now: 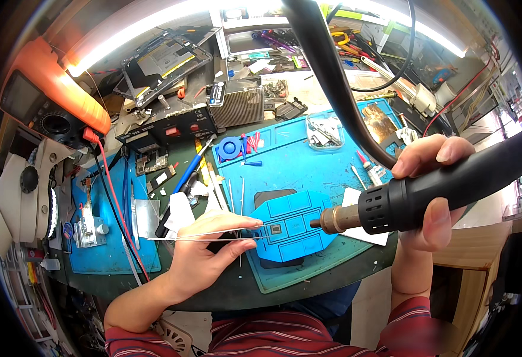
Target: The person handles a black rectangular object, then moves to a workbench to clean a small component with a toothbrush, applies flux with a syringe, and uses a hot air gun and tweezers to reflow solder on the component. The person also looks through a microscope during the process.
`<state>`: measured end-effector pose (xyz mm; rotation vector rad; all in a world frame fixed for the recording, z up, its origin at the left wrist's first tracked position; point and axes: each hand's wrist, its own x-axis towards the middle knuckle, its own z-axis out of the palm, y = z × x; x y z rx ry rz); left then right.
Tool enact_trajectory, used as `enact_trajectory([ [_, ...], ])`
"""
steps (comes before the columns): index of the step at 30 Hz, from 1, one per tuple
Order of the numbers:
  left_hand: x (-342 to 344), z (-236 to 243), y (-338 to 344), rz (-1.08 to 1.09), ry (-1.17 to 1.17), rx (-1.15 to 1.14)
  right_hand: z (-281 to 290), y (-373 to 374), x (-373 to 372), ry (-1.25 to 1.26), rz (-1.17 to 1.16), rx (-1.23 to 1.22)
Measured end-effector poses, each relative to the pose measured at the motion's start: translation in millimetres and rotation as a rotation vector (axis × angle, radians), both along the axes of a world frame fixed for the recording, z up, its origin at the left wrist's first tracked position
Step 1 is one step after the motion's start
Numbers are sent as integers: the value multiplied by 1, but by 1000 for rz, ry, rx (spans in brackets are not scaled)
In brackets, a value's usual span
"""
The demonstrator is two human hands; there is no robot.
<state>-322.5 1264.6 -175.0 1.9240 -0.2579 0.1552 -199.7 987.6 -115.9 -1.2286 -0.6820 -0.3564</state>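
My left hand [196,253] pinches a pair of thin metal tweezers [167,239] between thumb and fingers. Their tips point right, close to a small square chip [276,229]; I cannot tell whether they touch it. The chip lies in the middle of a blue silicone pad [296,250] with raised compartments, set over a dark plate [268,197]. Wrapped around a black hot-air gun [412,202] is my right hand [436,223]. The gun's metal nozzle [338,219] points left, over the pad's right side, a little apart from the chip.
Under the pad lies a larger blue work mat [308,163]. A clear box of small parts [325,132] and a blue round holder [230,149] sit behind. The gun's thick black hose [332,77] crosses from above. An orange multimeter [55,89] stands left, its red lead [112,196] trailing down.
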Motion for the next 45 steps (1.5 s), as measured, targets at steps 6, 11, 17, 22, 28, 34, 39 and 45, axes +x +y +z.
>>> enact_trajectory([
  [6, 0, 1, -1, 7, -22, 42, -2, 0, -2, -2, 11, -8],
  [11, 0, 1, -2, 19, -141, 128, -15, -1, 5, -166, 156, -108],
  [17, -4, 0, -4, 25, -153, 168, 0, 12, -28, -16, 94, -237],
  [22, -5, -3, -6, 43, -170, 143, 36, 28, -47, 83, -269, -400],
  [28, -7, -5, -4, 59, -211, 142, 57, 0, -38, -259, -201, -873],
  [34, -5, -4, -4, 55, -240, 146, 22, 14, -29, -504, -93, -936],
  [39, -6, -6, -3, 58, -228, 139, 3, 21, -21, -513, -121, -822],
  [45, -5, -6, -4, 59, -237, 154, -10, 42, -30, -169, -128, -486],
])
